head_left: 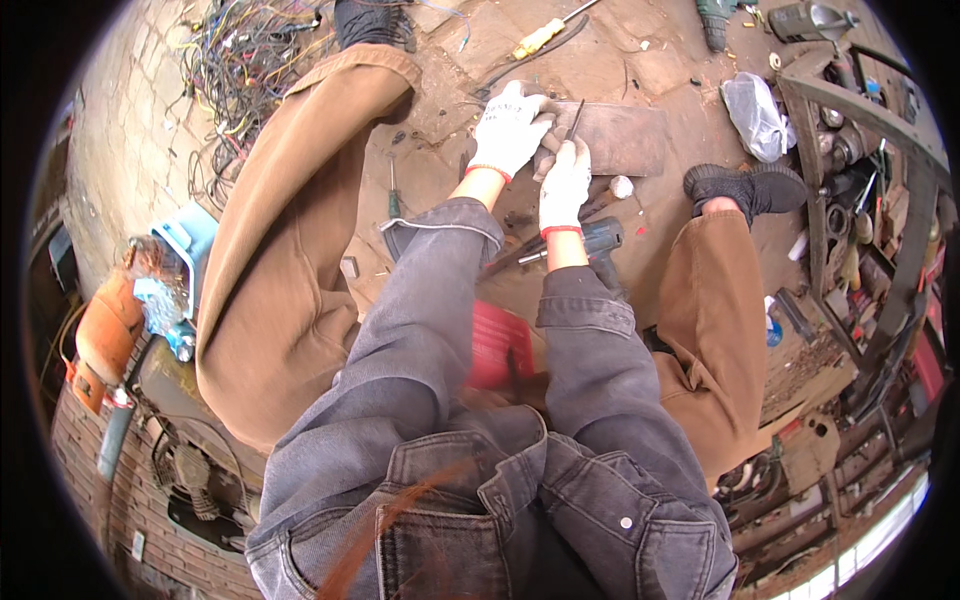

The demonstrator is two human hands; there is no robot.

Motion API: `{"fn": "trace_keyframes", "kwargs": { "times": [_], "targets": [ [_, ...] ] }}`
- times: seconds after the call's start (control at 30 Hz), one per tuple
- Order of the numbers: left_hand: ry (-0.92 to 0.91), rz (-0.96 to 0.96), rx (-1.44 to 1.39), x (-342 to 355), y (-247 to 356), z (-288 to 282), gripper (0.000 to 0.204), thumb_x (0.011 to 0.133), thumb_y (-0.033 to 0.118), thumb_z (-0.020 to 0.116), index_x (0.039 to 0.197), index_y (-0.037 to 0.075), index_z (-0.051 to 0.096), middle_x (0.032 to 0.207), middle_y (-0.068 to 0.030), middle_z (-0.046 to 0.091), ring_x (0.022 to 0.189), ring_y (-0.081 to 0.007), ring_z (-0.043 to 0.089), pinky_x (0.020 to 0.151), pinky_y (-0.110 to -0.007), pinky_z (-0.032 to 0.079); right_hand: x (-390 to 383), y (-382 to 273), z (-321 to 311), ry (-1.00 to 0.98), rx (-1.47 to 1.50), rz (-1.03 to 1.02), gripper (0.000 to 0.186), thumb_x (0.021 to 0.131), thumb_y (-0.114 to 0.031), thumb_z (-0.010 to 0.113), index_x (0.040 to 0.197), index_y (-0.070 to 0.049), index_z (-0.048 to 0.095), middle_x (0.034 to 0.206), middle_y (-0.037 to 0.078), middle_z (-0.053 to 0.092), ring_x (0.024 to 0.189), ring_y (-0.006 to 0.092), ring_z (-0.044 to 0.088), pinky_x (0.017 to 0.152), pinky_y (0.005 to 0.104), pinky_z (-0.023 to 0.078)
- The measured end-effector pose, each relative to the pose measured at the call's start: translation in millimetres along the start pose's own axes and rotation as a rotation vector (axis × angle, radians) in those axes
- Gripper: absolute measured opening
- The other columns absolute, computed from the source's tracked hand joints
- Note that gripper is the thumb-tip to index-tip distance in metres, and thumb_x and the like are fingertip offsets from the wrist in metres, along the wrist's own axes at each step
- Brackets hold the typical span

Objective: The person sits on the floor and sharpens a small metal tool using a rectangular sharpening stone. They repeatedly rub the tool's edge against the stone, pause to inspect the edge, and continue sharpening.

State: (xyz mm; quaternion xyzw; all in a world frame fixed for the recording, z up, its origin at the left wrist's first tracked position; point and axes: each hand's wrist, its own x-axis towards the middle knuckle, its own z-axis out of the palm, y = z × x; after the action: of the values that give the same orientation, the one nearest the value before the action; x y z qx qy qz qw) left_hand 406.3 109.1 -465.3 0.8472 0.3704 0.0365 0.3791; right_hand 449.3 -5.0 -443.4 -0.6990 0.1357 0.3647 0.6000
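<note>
Metal plate [622,135] — flat, dark and rusty — lies on the brick floor [130,120] between the person's 2 shoes, directly ahead of both gloved hands. Left hand [510,128], in a white work glove, rests on the plate's left edge with fingers curled together over it. Right hand [565,180], gloved alike, sits just beside the left, fingers closed around a thin dark rod [574,118] that stands tilted against the plate. Cordless drill [590,240] lies on the floor under the right wrist. Yellow-handled screwdriver [540,36] lies beyond the plate — well apart. Tangled wires [240,60] are heaped at far left. White plastic bag [755,115] sits right of the plate.
</note>
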Motion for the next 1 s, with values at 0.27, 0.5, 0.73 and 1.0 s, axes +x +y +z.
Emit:
{"fn": "trace_keyframes", "kwargs": {
  "times": [0.27,0.5,0.73,1.0],
  "targets": [
    [-0.072,-0.174,-0.385,10,-15,-4,0.032,0.084,0.023,0.071,0.115,0.013,0.072,0.110,-0.0125,0.068,0.105,-0.0282,0.064,0.095,-0.038,0.050,6,-1,-3,-0.067,-0.070,-0.002,0.042,0.104,-0.022,0.042,0.138,0.002,0.048,0.106,0.012,0.073,0.052,0.0088,0.048,0.047,0.0242,0.044],
    [-0.123,-0.207,-0.341,16,-14,-1,0.035,0.087,0.025,0.070,0.119,0.013,0.071,0.117,-0.0132,0.069,0.109,-0.0293,0.066,0.097,-0.038,0.050,-2,7,-15,-0.076,-0.536,-0.311,0.043,0.104,-0.023,0.043,0.137,0.004,0.052,0.110,0.016,0.071,0.098,0.0251,0.065,0.091,0.0370,0.051],
    [-0.089,-0.184,-0.288,15,-15,0,0.035,0.087,0.029,0.069,0.117,0.011,0.071,0.117,-0.0140,0.068,0.110,-0.0293,0.065,0.098,-0.039,0.050,-1,10,-23,0.030,-0.790,-0.253,0.042,0.103,-0.031,0.047,0.120,0.002,0.065,0.115,0.025,0.069,0.107,0.0403,0.065,0.096,0.0446,0.048],
    [-0.090,-0.176,-0.260,13,-15,0,0.034,0.088,0.030,0.069,0.117,0.012,0.070,0.117,-0.0147,0.068,0.113,-0.0313,0.063,0.100,-0.040,0.048,2,6,-24,-0.062,-0.766,-0.259,0.044,0.103,-0.036,0.048,0.111,0.002,0.069,0.096,0.021,0.071,0.086,0.0336,0.068,0.082,0.0429,0.051]
  ]
}}
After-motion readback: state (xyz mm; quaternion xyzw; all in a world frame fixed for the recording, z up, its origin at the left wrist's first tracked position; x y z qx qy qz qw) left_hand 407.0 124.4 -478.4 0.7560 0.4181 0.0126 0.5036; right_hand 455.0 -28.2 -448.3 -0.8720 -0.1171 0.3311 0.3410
